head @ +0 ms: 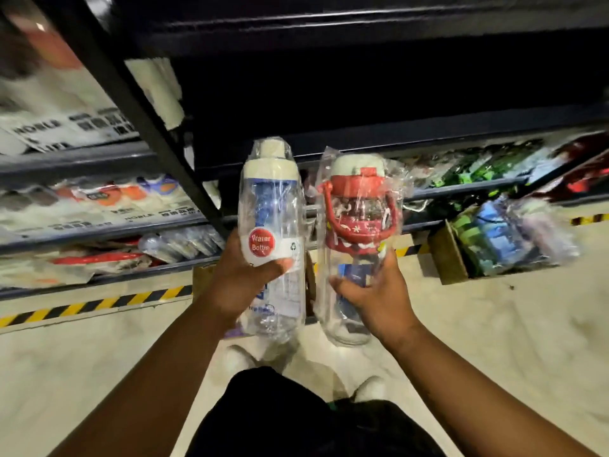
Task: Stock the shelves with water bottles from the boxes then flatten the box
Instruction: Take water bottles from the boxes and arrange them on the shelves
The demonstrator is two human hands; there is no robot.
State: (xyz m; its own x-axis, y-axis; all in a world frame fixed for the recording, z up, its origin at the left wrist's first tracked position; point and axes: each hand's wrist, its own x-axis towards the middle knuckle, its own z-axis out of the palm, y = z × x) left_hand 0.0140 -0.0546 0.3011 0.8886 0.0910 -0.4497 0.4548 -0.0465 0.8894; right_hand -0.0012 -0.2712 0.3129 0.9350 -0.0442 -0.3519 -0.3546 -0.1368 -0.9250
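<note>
My left hand (242, 278) grips a clear water bottle with a cream lid and a red round "Water Bottle" sticker (272, 225), wrapped in plastic film. My right hand (372, 291) holds a second clear bottle with a red carry strap and cream-and-red lid (359, 222), also in a plastic bag. Both bottles are upright, side by side, in front of a dark, empty-looking shelf bay (362, 94). A cardboard box (451, 255) with more wrapped bottles stands on the floor to the right.
A black metal shelf upright (131, 103) slants down at the left. Shelves at left (99, 206) carry packaged goods. More wrapped goods lie on the lower shelf at right (478, 166). Yellow-black tape (92, 305) marks the pale floor. My legs and shoes are below.
</note>
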